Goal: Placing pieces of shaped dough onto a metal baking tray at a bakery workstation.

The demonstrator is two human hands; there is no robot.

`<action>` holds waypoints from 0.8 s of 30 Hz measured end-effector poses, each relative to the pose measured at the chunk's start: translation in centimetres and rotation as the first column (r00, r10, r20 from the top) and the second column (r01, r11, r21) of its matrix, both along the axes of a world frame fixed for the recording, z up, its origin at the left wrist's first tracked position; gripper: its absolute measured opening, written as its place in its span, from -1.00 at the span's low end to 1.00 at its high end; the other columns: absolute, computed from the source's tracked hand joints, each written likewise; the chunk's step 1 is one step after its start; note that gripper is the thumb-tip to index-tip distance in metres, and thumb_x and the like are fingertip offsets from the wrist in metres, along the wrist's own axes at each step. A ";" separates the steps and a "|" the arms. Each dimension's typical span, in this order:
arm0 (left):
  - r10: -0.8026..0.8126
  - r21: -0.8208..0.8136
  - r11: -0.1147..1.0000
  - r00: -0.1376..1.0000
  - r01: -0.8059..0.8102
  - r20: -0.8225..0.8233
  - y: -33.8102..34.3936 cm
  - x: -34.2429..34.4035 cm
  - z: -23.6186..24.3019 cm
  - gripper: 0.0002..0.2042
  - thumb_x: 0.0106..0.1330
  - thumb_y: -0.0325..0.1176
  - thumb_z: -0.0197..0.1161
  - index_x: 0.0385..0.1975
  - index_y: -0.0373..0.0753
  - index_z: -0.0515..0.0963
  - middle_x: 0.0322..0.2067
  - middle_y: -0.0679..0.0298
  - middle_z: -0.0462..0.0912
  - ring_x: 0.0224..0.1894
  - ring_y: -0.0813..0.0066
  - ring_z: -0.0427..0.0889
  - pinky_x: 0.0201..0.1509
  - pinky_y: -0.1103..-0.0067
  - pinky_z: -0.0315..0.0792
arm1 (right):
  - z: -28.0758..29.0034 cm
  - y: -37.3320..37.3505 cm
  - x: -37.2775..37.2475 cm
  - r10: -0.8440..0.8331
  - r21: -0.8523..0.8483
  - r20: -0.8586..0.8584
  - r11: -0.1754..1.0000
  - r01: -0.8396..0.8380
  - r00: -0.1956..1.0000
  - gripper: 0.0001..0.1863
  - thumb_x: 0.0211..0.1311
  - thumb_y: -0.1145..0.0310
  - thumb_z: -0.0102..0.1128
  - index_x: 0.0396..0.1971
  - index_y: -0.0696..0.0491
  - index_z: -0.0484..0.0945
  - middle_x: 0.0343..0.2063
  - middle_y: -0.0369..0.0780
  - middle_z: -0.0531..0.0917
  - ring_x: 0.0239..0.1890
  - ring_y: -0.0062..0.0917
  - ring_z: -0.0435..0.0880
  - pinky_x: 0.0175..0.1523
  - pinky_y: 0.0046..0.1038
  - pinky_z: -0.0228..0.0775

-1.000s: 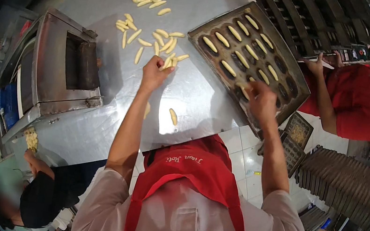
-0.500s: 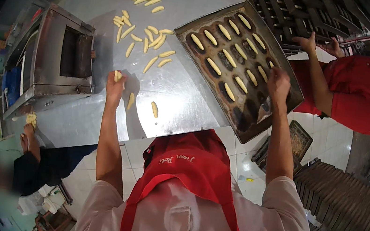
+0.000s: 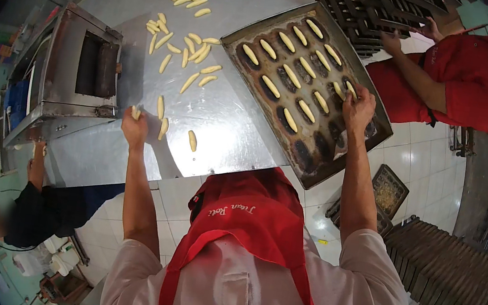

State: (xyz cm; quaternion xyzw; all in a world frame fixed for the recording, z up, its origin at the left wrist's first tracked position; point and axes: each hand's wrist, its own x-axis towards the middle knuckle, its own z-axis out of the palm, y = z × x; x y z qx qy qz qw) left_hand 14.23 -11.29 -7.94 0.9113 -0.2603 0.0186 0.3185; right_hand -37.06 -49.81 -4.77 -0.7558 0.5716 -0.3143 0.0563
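Observation:
My left hand (image 3: 134, 129) is over the steel table (image 3: 232, 145), its fingers closed round a short pale dough stick (image 3: 135, 112). Three loose dough sticks lie to the right of it, the nearest being one slim dough stick (image 3: 160, 107). On the right, a dark, worn baking tray (image 3: 320, 141) sits at a slant, with rows of dough sticks (image 3: 291, 75) set apart from each other. My right hand (image 3: 359, 110) reaches over the tray's right side, thumb and fingers pinching a dough stick (image 3: 351, 89) at the end of a row.
More dough sticks (image 3: 195, 52) lie scattered farther back on the table. A metal oven-like box (image 3: 81, 67) stands at the left. A person in red (image 3: 472, 81) handles dark stacked racks (image 3: 362, 19) at right; another in dark clothes (image 3: 51, 213) stands at left. Stacked trays (image 3: 445, 274) are at lower right.
My left hand has moved left and slightly down, and a dough stick now lies on the table beside it. My right hand stays at the same tray spot, its fingers on the dough stick.

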 end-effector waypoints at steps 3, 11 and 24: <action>0.060 -0.071 0.995 0.997 -0.064 -0.053 1.8 -0.2 0.7 -0.65 0.26 -0.39 0.37 0.03 -0.33 0.61 -0.11 -0.02 0.72 -0.07 0.03 0.71 0.08 0.31 0.54 | -1.0 -1.4 -1.0 -0.042 0.083 -0.086 0.995 0.049 0.995 -0.68 0.23 0.32 0.34 -0.03 0.04 0.70 -0.20 0.01 0.66 -0.14 -0.05 0.66 0.06 -0.09 0.51; 0.010 -0.288 0.947 0.909 -0.142 -0.417 4.1 -4.2 3.2 -0.67 0.37 -0.44 0.39 0.10 -0.35 0.58 -0.10 0.29 0.67 -0.10 0.61 0.61 0.03 0.62 0.47 | -0.2 -3.2 0.2 0.073 0.113 -0.171 0.992 -0.054 0.982 -0.64 0.19 0.29 0.37 0.00 0.02 0.71 -0.22 0.00 0.68 -0.07 -0.05 0.68 0.05 -0.12 0.54; -0.159 -0.423 0.899 0.817 -0.112 -0.554 3.3 -12.7 8.3 -0.68 0.34 -0.54 0.39 0.07 -0.37 0.55 -0.20 0.33 0.65 -0.16 0.66 0.59 -0.05 0.69 0.44 | 0.9 2.0 2.6 0.126 0.145 -0.127 0.984 -0.108 0.984 -0.62 0.21 0.17 0.40 0.00 -0.01 0.73 -0.15 -0.06 0.69 0.03 -0.08 0.64 0.19 -0.05 0.42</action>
